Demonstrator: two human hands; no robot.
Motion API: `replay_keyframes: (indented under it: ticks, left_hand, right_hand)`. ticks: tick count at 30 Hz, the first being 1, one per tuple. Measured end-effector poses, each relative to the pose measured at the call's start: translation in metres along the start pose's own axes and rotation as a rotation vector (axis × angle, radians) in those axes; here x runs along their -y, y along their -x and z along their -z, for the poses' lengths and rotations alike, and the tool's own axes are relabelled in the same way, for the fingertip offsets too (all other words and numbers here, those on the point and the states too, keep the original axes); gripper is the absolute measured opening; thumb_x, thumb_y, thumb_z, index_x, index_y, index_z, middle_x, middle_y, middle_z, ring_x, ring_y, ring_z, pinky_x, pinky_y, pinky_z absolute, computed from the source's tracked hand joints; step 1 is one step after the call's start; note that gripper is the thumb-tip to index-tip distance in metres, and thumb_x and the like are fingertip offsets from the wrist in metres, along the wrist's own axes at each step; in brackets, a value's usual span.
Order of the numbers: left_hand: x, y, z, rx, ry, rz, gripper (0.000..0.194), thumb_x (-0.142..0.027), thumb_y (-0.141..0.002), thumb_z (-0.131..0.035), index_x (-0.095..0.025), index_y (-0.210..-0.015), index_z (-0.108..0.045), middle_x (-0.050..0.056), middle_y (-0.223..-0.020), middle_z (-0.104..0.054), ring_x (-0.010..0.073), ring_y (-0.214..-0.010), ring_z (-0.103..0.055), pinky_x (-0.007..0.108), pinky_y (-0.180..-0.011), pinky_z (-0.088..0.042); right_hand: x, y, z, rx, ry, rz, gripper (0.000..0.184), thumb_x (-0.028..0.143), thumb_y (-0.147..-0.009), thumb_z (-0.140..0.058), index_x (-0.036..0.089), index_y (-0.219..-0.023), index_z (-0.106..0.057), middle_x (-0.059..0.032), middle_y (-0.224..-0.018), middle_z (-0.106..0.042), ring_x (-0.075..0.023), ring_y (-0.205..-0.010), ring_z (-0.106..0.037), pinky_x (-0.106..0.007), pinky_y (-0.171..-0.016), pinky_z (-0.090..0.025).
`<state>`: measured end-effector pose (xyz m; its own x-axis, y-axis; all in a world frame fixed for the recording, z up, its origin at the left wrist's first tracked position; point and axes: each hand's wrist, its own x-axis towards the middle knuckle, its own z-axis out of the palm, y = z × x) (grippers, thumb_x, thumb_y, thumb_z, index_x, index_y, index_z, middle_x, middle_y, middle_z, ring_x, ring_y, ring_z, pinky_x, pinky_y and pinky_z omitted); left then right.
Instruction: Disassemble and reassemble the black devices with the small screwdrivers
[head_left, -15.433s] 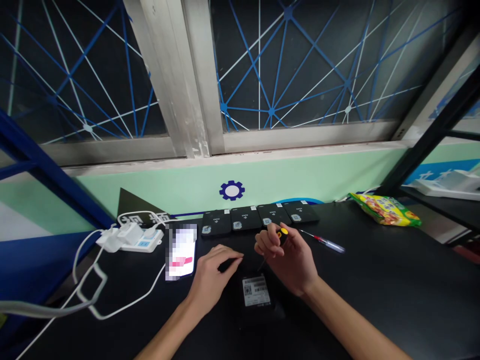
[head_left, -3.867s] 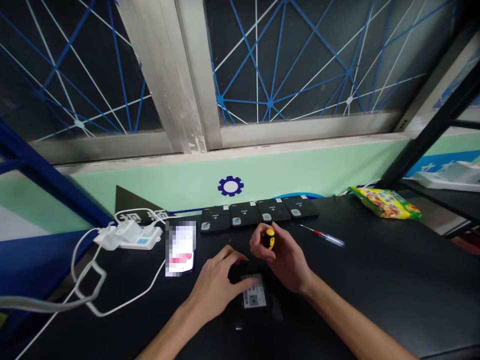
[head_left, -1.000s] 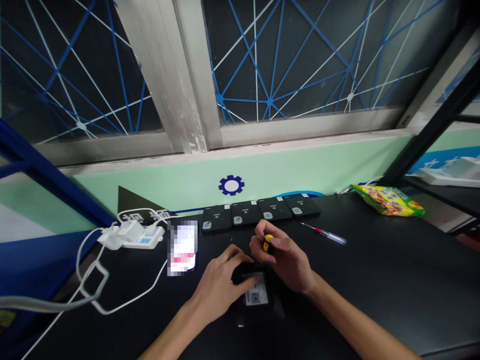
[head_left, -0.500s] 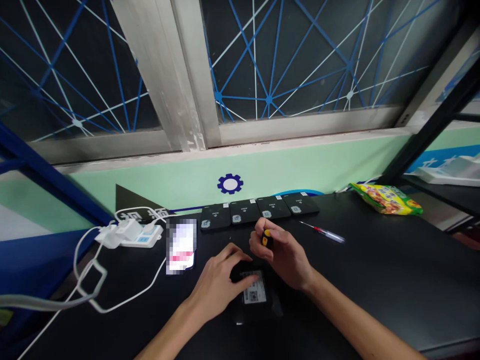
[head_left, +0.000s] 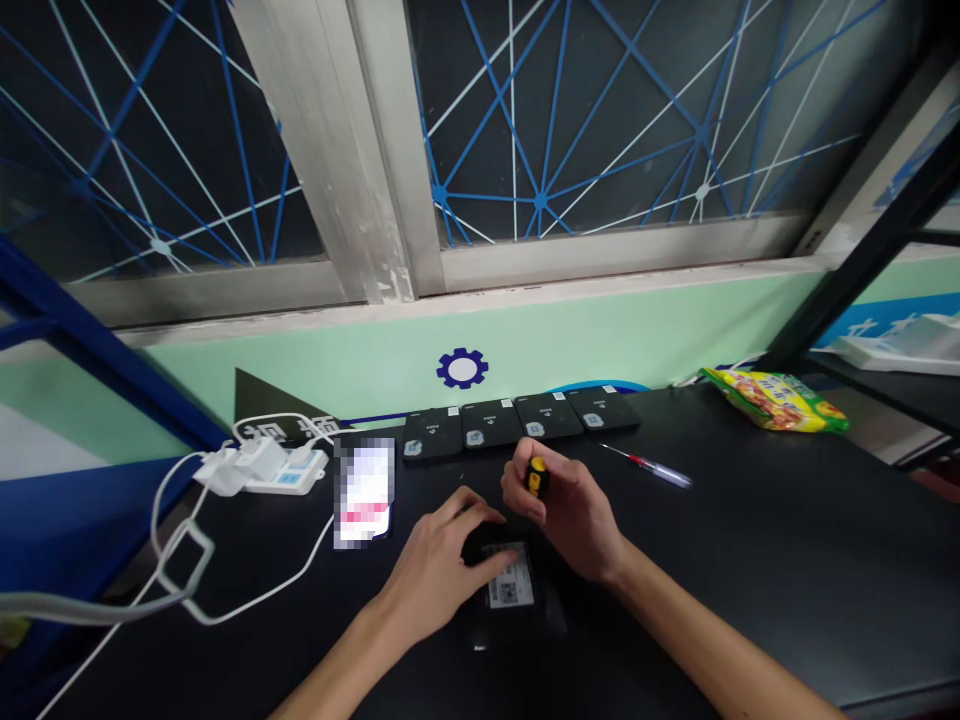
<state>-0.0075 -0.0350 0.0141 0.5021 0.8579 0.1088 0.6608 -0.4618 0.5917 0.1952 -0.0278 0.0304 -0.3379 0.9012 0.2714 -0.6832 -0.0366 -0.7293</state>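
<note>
A small black device (head_left: 517, 610) with a white label lies face down on the black table (head_left: 750, 560) in front of me. My left hand (head_left: 442, 560) lies flat on its left part, fingers spread, pressing it down. My right hand (head_left: 566, 515) is closed round a screwdriver with a yellow and black handle (head_left: 535, 477), held upright over the device's far edge. The screwdriver's tip is hidden behind my fingers.
Several black devices (head_left: 517, 425) stand in a row by the wall. A thin red and clear screwdriver (head_left: 649, 467) lies right of my hands. A lit phone (head_left: 364, 493), a white power strip (head_left: 270, 465) with cables, and a yellow snack bag (head_left: 776, 398) also lie here.
My right hand has shifted its grip slightly on the yellow handle, as if turning it. The left hand stays on the device.
</note>
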Motion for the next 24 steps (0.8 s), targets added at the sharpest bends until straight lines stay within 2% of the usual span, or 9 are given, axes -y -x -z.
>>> replay_keyframes:
  ticks: [4,9,17,24]
  left_hand:
    - [-0.002,0.000,0.002,0.001,0.008,0.013,0.027,-0.038,-0.094,-0.083,-0.028,-0.118,-0.077,0.001,-0.115,-0.067,0.0146,-0.071,-0.063,0.030,-0.066,-0.051]
    - [-0.001,0.001,0.001,-0.001,0.016,0.006,0.027,-0.039,-0.094,-0.083,-0.028,-0.118,-0.076,0.001,-0.116,-0.067,0.0143,-0.070,-0.062,0.030,-0.065,-0.050]
    - [-0.002,0.000,0.002,0.001,0.004,0.013,0.026,-0.037,-0.093,-0.082,-0.029,-0.117,-0.076,0.000,-0.114,-0.068,0.0152,-0.072,-0.063,0.029,-0.064,-0.050]
    - [-0.002,0.002,-0.002,-0.045,0.040,-0.032,0.029,-0.035,-0.096,-0.078,-0.033,-0.125,-0.076,0.002,-0.119,-0.066,0.0147,-0.073,-0.063,0.028,-0.065,-0.051]
  right_hand:
    - [0.000,0.000,-0.001,0.002,0.018,0.001,0.054,0.043,-0.110,-0.039,0.020,-0.067,-0.061,0.0023,-0.057,-0.035,-0.0185,-0.062,-0.027,-0.036,-0.066,-0.025]
    - [-0.001,0.001,-0.001,-0.004,-0.073,-0.028,0.046,0.044,-0.109,-0.047,0.020,-0.073,-0.061,0.0062,-0.056,-0.029,-0.0161,-0.057,-0.017,-0.035,-0.063,-0.020]
    - [0.006,0.001,-0.002,-0.026,-0.160,0.003,0.046,0.044,-0.107,-0.050,0.020,-0.069,-0.059,0.0069,-0.053,-0.026,-0.0150,-0.055,-0.016,-0.034,-0.063,-0.022]
    - [0.014,0.000,-0.008,-0.045,-0.249,0.009,0.048,0.042,-0.106,-0.047,0.020,-0.065,-0.056,0.0064,-0.052,-0.027,-0.0139,-0.053,-0.015,-0.034,-0.064,-0.025]
